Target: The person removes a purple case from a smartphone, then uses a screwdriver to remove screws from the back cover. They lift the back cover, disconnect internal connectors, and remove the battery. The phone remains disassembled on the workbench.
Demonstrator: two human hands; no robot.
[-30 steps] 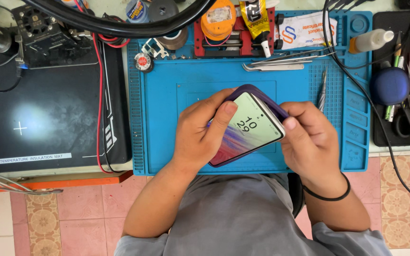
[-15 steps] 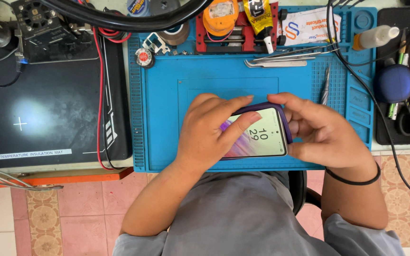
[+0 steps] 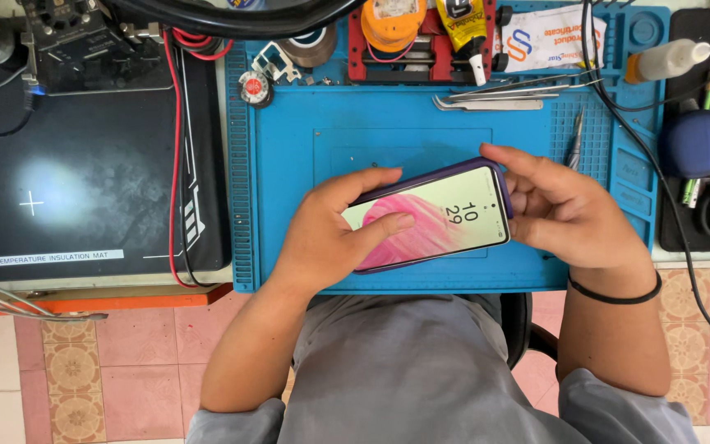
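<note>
Gripping from both ends, the left hand (image 3: 322,238) and right hand (image 3: 564,210) clamp a lit phone (image 3: 433,218) in a purple case just above the near edge of the blue mat (image 3: 289,156), left thumb laid across the screen, probably to steady it. Tweezers (image 3: 495,100) lie beyond, within reach; a black mat (image 3: 84,189) sits left.

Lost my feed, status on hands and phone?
Both hands on phone: left hand thumb on lit screen, right hand gripping end. Held above blue mat. Nothing obstructing.
</note>
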